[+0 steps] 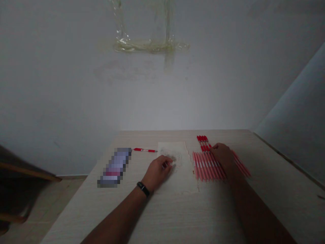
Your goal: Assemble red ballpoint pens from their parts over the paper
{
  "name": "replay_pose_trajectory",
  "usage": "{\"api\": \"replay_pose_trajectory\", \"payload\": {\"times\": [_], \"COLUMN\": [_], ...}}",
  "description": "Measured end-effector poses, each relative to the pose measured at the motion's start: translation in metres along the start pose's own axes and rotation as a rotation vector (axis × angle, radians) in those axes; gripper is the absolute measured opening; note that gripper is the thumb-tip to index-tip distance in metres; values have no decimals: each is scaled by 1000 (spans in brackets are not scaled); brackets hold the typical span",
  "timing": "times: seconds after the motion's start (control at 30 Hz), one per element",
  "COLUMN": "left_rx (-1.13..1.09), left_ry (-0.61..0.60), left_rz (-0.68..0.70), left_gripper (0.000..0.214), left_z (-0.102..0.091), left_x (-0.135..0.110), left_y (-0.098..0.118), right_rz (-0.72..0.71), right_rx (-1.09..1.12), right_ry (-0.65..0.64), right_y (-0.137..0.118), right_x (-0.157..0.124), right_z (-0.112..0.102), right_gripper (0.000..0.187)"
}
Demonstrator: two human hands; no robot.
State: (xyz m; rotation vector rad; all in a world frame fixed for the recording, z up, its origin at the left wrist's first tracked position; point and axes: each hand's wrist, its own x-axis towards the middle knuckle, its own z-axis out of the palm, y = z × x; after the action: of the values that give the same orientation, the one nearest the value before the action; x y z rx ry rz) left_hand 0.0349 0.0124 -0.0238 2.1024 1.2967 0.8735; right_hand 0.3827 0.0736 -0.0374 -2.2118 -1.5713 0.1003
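My left hand (157, 172) rests curled on a sheet of pale paper (184, 179), beside a grey scribbled patch (174, 159). Something small may sit in its fingers, but I cannot tell what. My right hand (223, 157) lies on a row of several red-and-white pens (207, 166), its fingers touching them. Their red tips point to the far side of the table. A single red pen (144, 149) lies alone beyond the paper's left side. A black band (143, 188) circles my left wrist.
A pixelated, blurred box (114, 167) lies left of the paper on the light wood-grain table (182, 139). A plastic sheet (149, 44) is taped to the grey wall behind. A dark chair (17, 179) stands at the left, above a tiled floor.
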Motion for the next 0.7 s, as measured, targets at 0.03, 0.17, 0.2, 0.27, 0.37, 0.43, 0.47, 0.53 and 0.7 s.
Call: {"api": "replay_pose_trajectory", "payload": {"times": [0.03, 0.17, 0.2, 0.27, 0.37, 0.43, 0.47, 0.53, 0.7], "left_rx": [-1, -5, -8, -12, -16, -22, -26, -34, -25], "left_ry": [2, 12, 13, 11, 12, 15, 16, 17, 1], "left_rz": [-2, -8, -7, -7, -11, -8, -5, -2, 6], "left_gripper": [17, 17, 17, 17, 17, 17, 17, 18, 19], "left_z": [0, 1, 1, 1, 1, 1, 1, 1, 1], "left_x": [0, 0, 0, 0, 0, 0, 0, 0, 0], "left_y": [0, -2, -2, -3, -3, -2, -2, -2, -3], "right_rz": [-2, 1, 2, -6, -39, -56, -63, -73, -111], "right_rx": [0, 3, 8, 15, 18, 18, 19, 20, 49], "right_ry": [2, 20, 29, 44, 45, 38, 36, 34, -5], "right_y": [-1, 0, 1, 4, 6, 6, 6, 4, -1], "right_x": [1, 2, 2, 2, 2, 2, 3, 3, 2], "right_z": [0, -1, -2, -3, -3, -2, -1, 0, -1], "right_gripper": [17, 21, 23, 24, 21, 20, 19, 20, 20]}}
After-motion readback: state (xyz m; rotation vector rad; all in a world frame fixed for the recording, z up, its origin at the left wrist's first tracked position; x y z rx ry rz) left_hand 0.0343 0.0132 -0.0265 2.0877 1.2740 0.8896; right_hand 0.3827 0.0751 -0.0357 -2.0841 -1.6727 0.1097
